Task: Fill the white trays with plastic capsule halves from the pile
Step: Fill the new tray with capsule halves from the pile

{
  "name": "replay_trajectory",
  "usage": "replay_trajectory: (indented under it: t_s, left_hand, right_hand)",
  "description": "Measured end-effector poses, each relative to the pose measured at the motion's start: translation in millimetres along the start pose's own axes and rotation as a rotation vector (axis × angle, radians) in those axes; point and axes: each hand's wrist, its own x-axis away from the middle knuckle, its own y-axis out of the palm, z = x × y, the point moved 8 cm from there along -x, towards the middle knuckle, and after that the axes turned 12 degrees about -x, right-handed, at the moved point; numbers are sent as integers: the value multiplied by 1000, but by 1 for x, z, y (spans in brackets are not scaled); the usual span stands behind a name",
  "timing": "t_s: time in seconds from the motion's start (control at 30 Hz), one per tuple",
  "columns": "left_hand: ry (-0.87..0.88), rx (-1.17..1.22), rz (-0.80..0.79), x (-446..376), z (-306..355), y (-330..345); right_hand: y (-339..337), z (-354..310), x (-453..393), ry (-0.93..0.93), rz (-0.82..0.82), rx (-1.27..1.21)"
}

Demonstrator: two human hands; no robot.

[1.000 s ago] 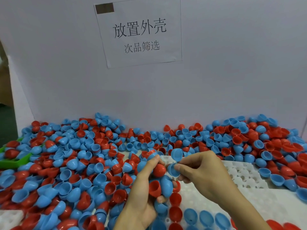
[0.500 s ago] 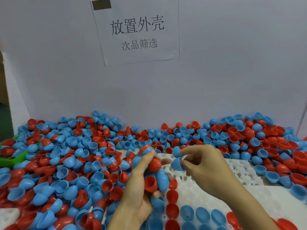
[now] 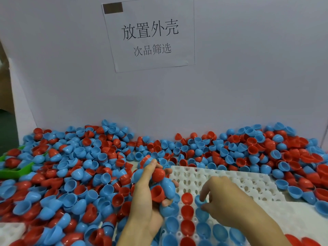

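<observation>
A big pile of red and blue capsule halves point(image 3: 85, 167) covers the table from left to right. A white tray point(image 3: 236, 180) with round holes lies at centre right; its near rows hold red and blue halves. My left hand point(image 3: 149, 196) grips a bunch of capsule halves point(image 3: 160, 181), red and blue, beside the tray's left edge. My right hand point(image 3: 229, 201) reaches down onto the tray and pinches a blue half point(image 3: 199, 201) at a hole next to a seated red half point(image 3: 186, 197).
A white wall with a paper sign point(image 3: 150, 35) stands behind the pile. A green scoop point(image 3: 16, 170) lies half buried at the far left. The corner of another white tray point(image 3: 10, 231) shows at the bottom left. More halves lie right of the tray.
My right hand has dropped from beside my left hand down onto the tray, carrying the blue half to a hole. My left hand has kept hold of its bunch.
</observation>
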Motion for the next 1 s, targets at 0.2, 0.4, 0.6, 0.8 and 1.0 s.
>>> replay_trajectory:
  t_s: [0.2, 0.4, 0.6, 0.8, 1.0]
  left_hand:
    - [-4, -9, -8, 1, 0, 2]
    - [-1, -23, -2, 1, -1, 4]
    - [-28, -56, 15, 0, 0, 14]
    - [-77, -186, 302, -9, 0, 21]
    - [-51, -152, 362, -4, -12, 22]
  right_hand:
    - [2, -6, 0, 0, 69, 90]
    - [0, -9, 1, -43, 110, 86]
    - [-21, -22, 2, -223, 124, -277]
    - [-27, -41, 8, -336, 103, -635]
    - [-28, -48, 14, -393, 58, -620]
